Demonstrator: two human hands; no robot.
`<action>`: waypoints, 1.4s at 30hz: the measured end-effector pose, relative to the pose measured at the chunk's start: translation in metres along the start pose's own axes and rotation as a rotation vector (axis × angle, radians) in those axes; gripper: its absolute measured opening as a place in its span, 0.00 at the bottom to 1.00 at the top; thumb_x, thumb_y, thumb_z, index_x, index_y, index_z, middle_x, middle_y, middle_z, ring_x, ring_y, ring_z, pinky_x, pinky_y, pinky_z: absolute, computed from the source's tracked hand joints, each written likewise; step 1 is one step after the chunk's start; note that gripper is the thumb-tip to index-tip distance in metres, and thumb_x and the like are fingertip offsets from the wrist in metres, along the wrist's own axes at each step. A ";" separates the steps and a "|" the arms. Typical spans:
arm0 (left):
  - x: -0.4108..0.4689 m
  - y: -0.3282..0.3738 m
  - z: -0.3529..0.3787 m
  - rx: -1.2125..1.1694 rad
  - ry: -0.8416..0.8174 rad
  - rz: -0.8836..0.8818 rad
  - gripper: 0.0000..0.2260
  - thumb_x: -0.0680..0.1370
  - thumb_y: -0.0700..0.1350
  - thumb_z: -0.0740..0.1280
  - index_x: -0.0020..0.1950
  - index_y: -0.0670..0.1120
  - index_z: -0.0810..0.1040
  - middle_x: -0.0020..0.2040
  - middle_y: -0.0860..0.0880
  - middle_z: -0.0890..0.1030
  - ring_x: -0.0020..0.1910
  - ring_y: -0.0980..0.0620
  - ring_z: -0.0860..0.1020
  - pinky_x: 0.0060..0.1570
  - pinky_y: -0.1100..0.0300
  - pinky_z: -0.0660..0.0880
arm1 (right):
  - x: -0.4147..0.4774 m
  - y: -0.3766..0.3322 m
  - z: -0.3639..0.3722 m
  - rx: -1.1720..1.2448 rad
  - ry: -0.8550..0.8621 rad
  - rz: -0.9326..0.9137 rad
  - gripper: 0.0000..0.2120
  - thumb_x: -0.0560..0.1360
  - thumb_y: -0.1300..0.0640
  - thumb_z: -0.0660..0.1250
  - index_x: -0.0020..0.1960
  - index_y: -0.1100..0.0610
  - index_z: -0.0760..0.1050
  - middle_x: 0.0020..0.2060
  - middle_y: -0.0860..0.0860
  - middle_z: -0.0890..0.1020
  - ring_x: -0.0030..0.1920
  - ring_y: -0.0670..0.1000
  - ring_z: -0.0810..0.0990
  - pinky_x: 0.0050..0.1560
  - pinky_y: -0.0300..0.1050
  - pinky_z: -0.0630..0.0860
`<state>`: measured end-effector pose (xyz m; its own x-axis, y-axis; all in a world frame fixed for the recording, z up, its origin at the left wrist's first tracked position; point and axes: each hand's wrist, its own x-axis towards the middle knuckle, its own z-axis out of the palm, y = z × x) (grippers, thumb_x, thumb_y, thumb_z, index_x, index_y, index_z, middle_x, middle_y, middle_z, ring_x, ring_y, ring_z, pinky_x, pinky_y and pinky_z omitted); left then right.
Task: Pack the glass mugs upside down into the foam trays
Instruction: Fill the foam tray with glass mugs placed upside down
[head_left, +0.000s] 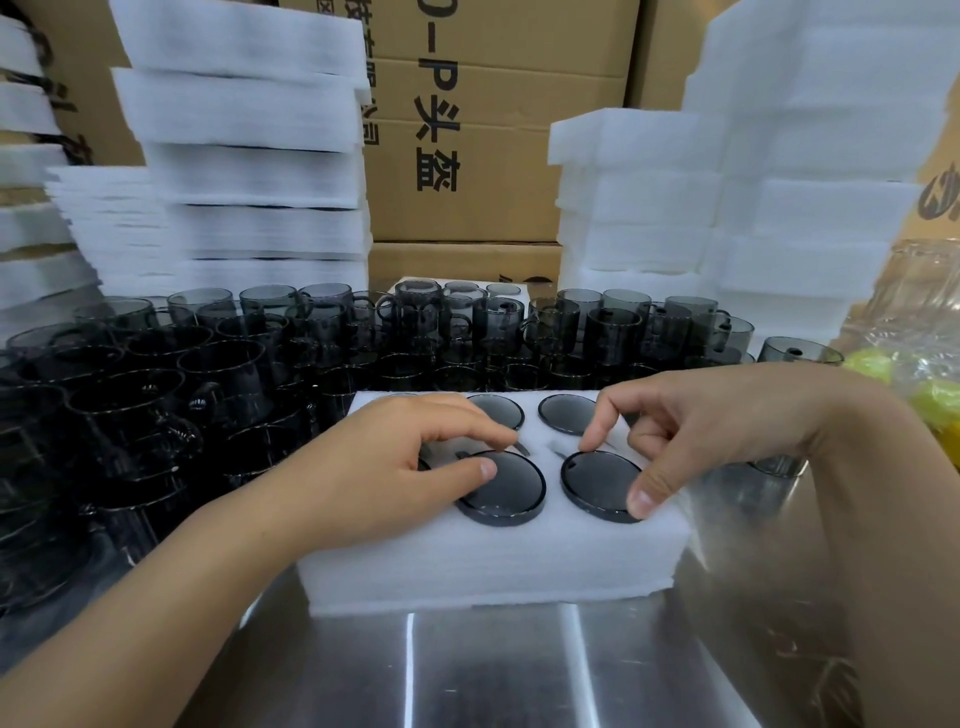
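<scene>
A white foam tray (493, 566) lies on the steel table in front of me. Several smoky glass mugs sit upside down in its holes, only their round bases showing. My left hand (395, 467) pinches the near-left mug base (511, 493) between thumb and fingers. My right hand (717, 436) pinches the near-right mug base (597, 486), thumb at its near edge, index finger at its far edge. Both near bases stand slightly proud of the foam. Two more bases (498, 410) (566, 413) lie flush in the far row. My left hand hides the tray's left holes.
Many loose dark glass mugs (322, 332) crowd the table to the left and behind the tray. Stacks of white foam (249, 156) (753, 197) rise at the back on both sides, with cardboard boxes (467, 130) behind. Bagged yellow items (914, 384) lie at the right. Bare steel table (493, 675) lies near me.
</scene>
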<state>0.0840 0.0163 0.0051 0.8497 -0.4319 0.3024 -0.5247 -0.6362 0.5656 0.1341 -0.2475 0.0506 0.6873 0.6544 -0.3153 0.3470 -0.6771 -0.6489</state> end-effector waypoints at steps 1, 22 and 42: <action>0.000 -0.002 0.000 0.020 0.039 -0.001 0.12 0.76 0.49 0.68 0.56 0.63 0.79 0.53 0.73 0.77 0.58 0.70 0.73 0.57 0.71 0.70 | -0.001 -0.001 0.000 -0.005 0.004 -0.002 0.21 0.59 0.44 0.78 0.51 0.39 0.77 0.25 0.45 0.66 0.27 0.45 0.63 0.31 0.37 0.62; 0.004 -0.024 -0.028 0.401 0.329 -0.614 0.19 0.75 0.56 0.65 0.64 0.51 0.77 0.57 0.49 0.81 0.56 0.47 0.78 0.52 0.57 0.72 | 0.016 -0.001 0.006 -0.065 0.289 0.375 0.24 0.73 0.36 0.63 0.48 0.56 0.81 0.31 0.50 0.84 0.32 0.50 0.84 0.29 0.37 0.76; -0.002 -0.011 -0.021 0.455 0.050 -0.650 0.32 0.74 0.68 0.55 0.75 0.54 0.61 0.66 0.49 0.75 0.64 0.46 0.73 0.57 0.54 0.72 | 0.012 -0.007 0.013 -0.074 0.104 0.341 0.13 0.74 0.52 0.68 0.53 0.61 0.78 0.43 0.53 0.86 0.41 0.52 0.85 0.42 0.45 0.82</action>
<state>0.0890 0.0377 0.0140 0.9886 0.1382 0.0598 0.1168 -0.9544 0.2747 0.1311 -0.2306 0.0425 0.8313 0.3513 -0.4306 0.1292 -0.8758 -0.4651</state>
